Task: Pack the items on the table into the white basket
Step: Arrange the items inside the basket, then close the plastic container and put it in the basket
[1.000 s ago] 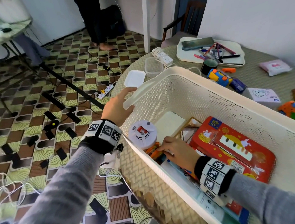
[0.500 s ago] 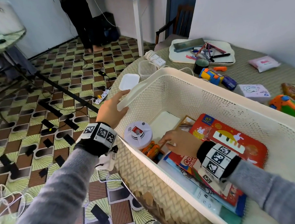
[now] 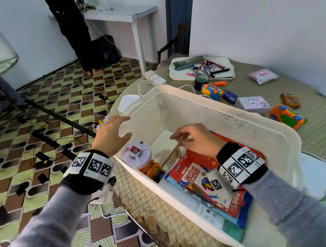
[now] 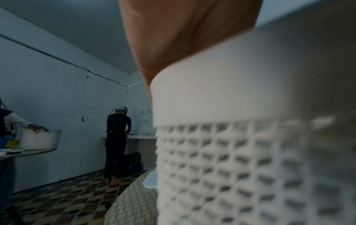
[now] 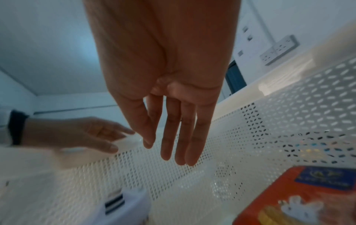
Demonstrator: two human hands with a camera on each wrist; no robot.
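Since a second ago my right hand has lifted off the packed items; it hovers released, fingers straight, inside the white basket. My left hand has let go of the rim and sits spread just beside the basket's near corner, holding nothing. Below my right hand lie the smoke alarm, the colour pencils box and a red tin. Beyond both hands, toy cars, a tissue pack and a pen tray wait on the desk. I judge the job part done.
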